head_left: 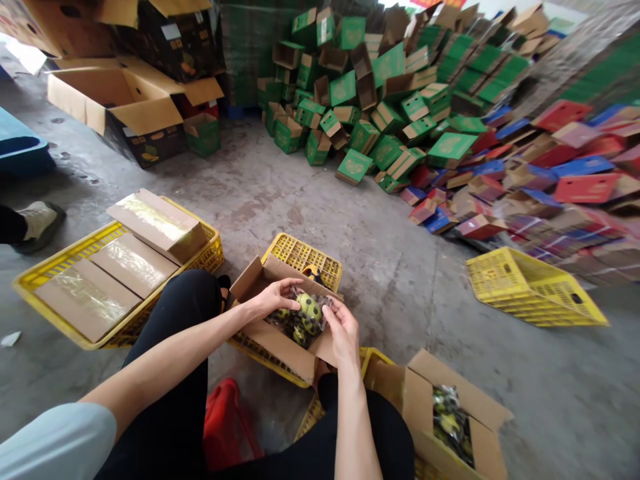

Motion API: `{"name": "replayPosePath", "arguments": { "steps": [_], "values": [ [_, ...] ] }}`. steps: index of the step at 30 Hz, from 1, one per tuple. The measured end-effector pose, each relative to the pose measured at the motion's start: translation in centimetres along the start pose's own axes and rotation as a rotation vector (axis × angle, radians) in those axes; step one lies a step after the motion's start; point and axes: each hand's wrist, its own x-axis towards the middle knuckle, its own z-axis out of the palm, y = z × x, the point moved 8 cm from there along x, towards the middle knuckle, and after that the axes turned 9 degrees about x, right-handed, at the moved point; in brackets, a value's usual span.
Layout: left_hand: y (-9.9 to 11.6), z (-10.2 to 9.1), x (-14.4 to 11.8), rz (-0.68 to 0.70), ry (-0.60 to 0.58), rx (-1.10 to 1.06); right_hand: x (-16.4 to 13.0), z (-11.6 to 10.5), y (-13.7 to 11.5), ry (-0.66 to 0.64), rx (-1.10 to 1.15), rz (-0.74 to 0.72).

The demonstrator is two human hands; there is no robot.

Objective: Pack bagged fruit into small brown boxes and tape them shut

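Pale sleeve [55, 433] nearest. I see left hand [275, 299] and right hand [345, 333] both holding the spotted bagged item [310, 313] at the mouth of the open carton [280, 348] — likely light, slick-wrapped; I'd cradle its sides.

Green cartons [354, 167] heaped beside red and blue cartons [586, 189]; blue tub [20, 148], left edge.

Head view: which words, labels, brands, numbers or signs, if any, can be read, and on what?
No text can be read.
Black boxes: print too small and blurred.
Green boxes: pale print, too blurred.
Red banner: marks cut off and blurred.
Right-hand crate: faint marking, too blurred.
Tape: marks unreadable.
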Motion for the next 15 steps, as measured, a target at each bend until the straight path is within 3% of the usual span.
{"name": "replayPosePath", "arguments": {
  "steps": [7, 15],
  "values": [
    [-0.94, 0.54, 0.35, -0.017, -0.069, 0.098, -0.15, -0.02, -0.68, -0.015, -0.113, -0.071],
    [-0.60, 0.34, -0.30, -0.041, -0.039, 0.193, -0.14, 0.25, -0.76, -0.049, -0.163, -0.124]
  ]
}}
